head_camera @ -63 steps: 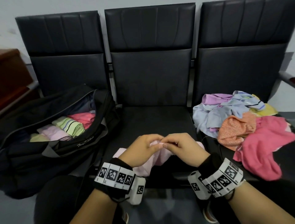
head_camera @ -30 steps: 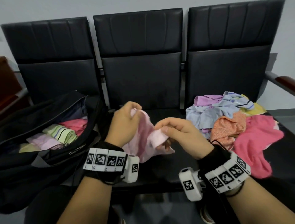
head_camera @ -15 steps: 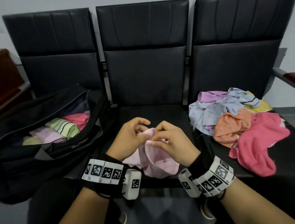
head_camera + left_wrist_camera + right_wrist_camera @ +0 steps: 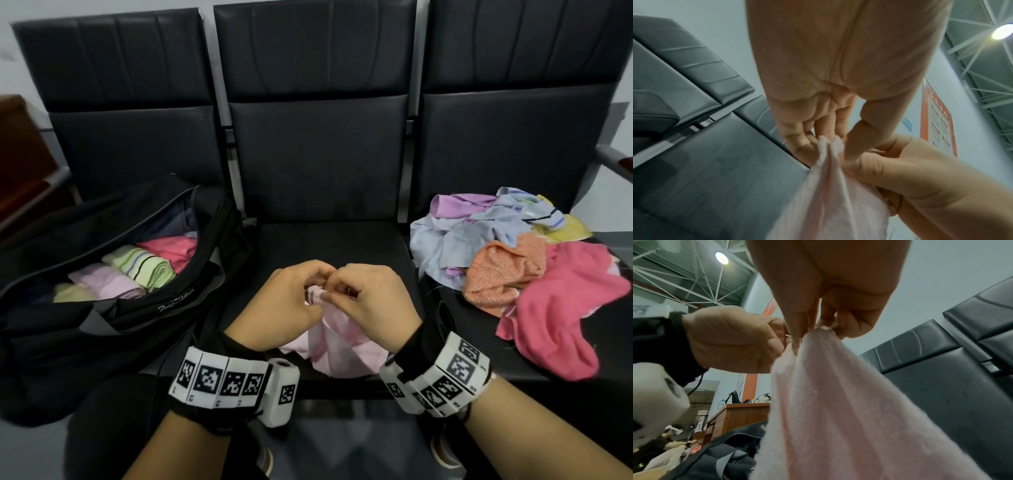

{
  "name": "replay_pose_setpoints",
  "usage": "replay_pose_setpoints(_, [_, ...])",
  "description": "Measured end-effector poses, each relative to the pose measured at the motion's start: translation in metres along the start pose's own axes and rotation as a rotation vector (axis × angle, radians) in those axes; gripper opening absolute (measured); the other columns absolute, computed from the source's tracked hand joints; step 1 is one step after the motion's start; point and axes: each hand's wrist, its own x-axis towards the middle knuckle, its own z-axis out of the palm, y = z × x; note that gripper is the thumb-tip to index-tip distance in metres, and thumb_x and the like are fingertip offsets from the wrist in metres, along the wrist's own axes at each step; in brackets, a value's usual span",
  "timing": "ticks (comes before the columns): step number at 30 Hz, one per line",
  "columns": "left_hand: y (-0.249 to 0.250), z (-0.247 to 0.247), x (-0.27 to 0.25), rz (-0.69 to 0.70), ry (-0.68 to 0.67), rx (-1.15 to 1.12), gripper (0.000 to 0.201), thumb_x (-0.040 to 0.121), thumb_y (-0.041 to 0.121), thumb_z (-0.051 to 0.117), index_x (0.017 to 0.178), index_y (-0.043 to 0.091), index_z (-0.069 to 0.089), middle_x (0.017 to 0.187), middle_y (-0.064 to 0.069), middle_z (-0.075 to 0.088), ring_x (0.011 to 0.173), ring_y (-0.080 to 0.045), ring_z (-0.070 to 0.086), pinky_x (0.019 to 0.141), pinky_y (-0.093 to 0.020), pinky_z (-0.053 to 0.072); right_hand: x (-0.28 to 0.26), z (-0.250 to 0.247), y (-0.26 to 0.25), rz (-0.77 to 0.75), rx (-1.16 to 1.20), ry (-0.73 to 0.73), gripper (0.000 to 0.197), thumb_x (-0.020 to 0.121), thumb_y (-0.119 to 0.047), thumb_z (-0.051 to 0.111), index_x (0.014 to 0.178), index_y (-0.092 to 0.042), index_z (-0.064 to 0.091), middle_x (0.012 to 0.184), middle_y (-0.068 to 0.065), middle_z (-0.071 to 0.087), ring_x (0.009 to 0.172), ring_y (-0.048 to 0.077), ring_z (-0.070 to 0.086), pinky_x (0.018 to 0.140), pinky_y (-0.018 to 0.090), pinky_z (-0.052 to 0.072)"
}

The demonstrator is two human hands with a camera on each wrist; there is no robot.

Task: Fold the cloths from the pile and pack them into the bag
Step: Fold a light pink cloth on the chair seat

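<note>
A pale pink cloth [image 4: 337, 342] hangs over the front of the middle seat. My left hand [image 4: 291, 294] and right hand [image 4: 370, 294] meet above it, and both pinch its top edge. From the left wrist the pink cloth [image 4: 830, 203] drops from the left hand's fingers [image 4: 807, 142]. From the right wrist the pink cloth [image 4: 838, 410] hangs from the right hand's fingers [image 4: 812, 316]. The open black bag [image 4: 102, 308] on the left seat holds several folded cloths [image 4: 137, 270]. The pile of loose cloths [image 4: 513, 260] lies on the right seat.
Three black padded chairs form one bench; the middle seat [image 4: 325, 240] lies bare behind my hands. A chair armrest [image 4: 616, 161] juts out at the far right. A wooden piece of furniture [image 4: 20, 144] stands at the far left. My dark-clad knees are below the seat edge.
The left hand had lifted the pink cloth up and apart a second ago. Both hands have come back together and lower, pinching the cloth's top edge side by side.
</note>
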Motion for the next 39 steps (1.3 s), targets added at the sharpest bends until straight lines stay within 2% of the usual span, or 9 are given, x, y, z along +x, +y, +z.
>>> replay_pose_setpoints(5, [0.0, 0.005, 0.0, 0.026, 0.054, 0.086, 0.037, 0.082, -0.005, 0.062, 0.105, 0.024, 0.068, 0.095, 0.014, 0.072, 0.095, -0.002, 0.067, 0.078, -0.015, 0.049, -0.001, 0.001, -0.003, -0.002, -0.008, -0.014, 0.002, 0.085, -0.026, 0.074, 0.084, -0.024, 0.074, 0.072, -0.013, 0.062, 0.07, 0.004, 0.058, 0.064, 0.035, 0.051])
replay_pose_setpoints(10, [-0.005, 0.006, -0.002, 0.033, 0.184, 0.148, 0.036, 0.079, -0.005, 0.061, 0.1, 0.022, 0.071, 0.09, 0.013, 0.071, 0.094, -0.005, 0.066, 0.082, -0.02, 0.051, -0.007, 0.001, 0.011, 0.05, 0.074, -0.173, 0.006, 0.087, -0.035, 0.068, 0.09, -0.03, 0.066, 0.076, -0.012, 0.065, 0.075, 0.007, 0.062, 0.068, 0.032, 0.051])
replay_pose_setpoints(17, [-0.014, -0.013, -0.003, -0.003, 0.563, 0.079, 0.037, 0.075, -0.011, 0.056, 0.092, 0.018, 0.071, 0.088, 0.002, 0.069, 0.084, -0.008, 0.066, 0.076, -0.02, 0.051, -0.028, 0.006, 0.074, 0.265, -0.337, -0.588, 0.025, 0.08, -0.035, 0.063, 0.066, -0.017, 0.051, 0.072, -0.005, 0.041, 0.079, 0.022, 0.056, 0.076, 0.036, 0.05])
replay_pose_setpoints(21, [-0.018, -0.033, -0.003, -0.002, 0.719, 0.097, 0.036, 0.074, -0.008, 0.057, 0.089, 0.022, 0.068, 0.086, 0.006, 0.068, 0.08, -0.003, 0.062, 0.073, -0.015, 0.047, -0.037, 0.007, 0.099, 0.159, -0.536, -0.687, 0.022, 0.086, -0.039, 0.054, 0.079, -0.021, 0.065, 0.087, -0.006, 0.061, 0.099, 0.022, 0.053, 0.08, 0.032, 0.041])
replay_pose_setpoints(23, [-0.022, -0.045, -0.004, -0.006, 0.8, 0.098, 0.035, 0.073, -0.007, 0.056, 0.087, 0.024, 0.066, 0.081, 0.012, 0.066, 0.075, 0.004, 0.059, 0.07, -0.009, 0.043, -0.039, 0.0, 0.103, 0.062, -0.593, -0.643, 0.023, 0.086, -0.042, 0.056, 0.087, -0.025, 0.071, 0.112, -0.016, 0.066, 0.11, 0.02, 0.049, 0.084, 0.032, 0.037])
replay_pose_setpoints(25, [-0.026, -0.058, -0.007, -0.006, 0.863, 0.12, 0.034, 0.074, -0.006, 0.056, 0.087, 0.024, 0.065, 0.078, 0.016, 0.064, 0.072, 0.01, 0.056, 0.067, -0.004, 0.04, -0.037, -0.012, 0.105, -0.013, -0.571, -0.519, 0.017, 0.08, -0.039, 0.069, 0.078, -0.022, 0.075, 0.125, -0.014, 0.065, 0.116, 0.023, 0.053, 0.086, 0.036, 0.044])
replay_pose_setpoints(30, [-0.038, -0.083, -0.013, -0.039, 0.946, 0.202, 0.03, 0.074, -0.005, 0.055, 0.088, 0.018, 0.066, 0.08, 0.014, 0.064, 0.074, 0.008, 0.057, 0.072, -0.003, 0.039, -0.015, -0.047, 0.102, -0.075, -0.454, -0.236, 0.018, 0.074, -0.029, 0.082, 0.069, -0.015, 0.072, 0.098, -0.004, 0.073, 0.101, 0.027, 0.063, 0.079, 0.042, 0.053])
replay_pose_setpoints(33, [-0.043, -0.094, -0.014, -0.08, 0.955, 0.252, 0.026, 0.075, -0.002, 0.054, 0.089, 0.014, 0.068, 0.084, 0.004, 0.066, 0.076, -0.005, 0.057, 0.076, -0.02, 0.044, -0.001, -0.065, 0.095, -0.046, -0.36, -0.098, 0.016, 0.083, -0.022, 0.075, 0.075, -0.01, 0.069, 0.077, 0.0, 0.062, 0.08, 0.022, 0.058, 0.073, 0.041, 0.05])
replay_pose_setpoints(39, [-0.044, -0.107, -0.011, -0.097, 0.997, 0.302, 0.026, 0.076, -0.001, 0.051, 0.086, 0.017, 0.067, 0.082, 0.005, 0.065, 0.078, -0.013, 0.058, 0.076, -0.026, 0.043, 0.016, -0.082, 0.07, 0.01, -0.182, 0.135, 0.007, 0.09, -0.009, 0.068, 0.091, -0.006, 0.074, 0.084, 0.004, 0.056, 0.077, 0.016, 0.054, 0.073, 0.022, 0.044])
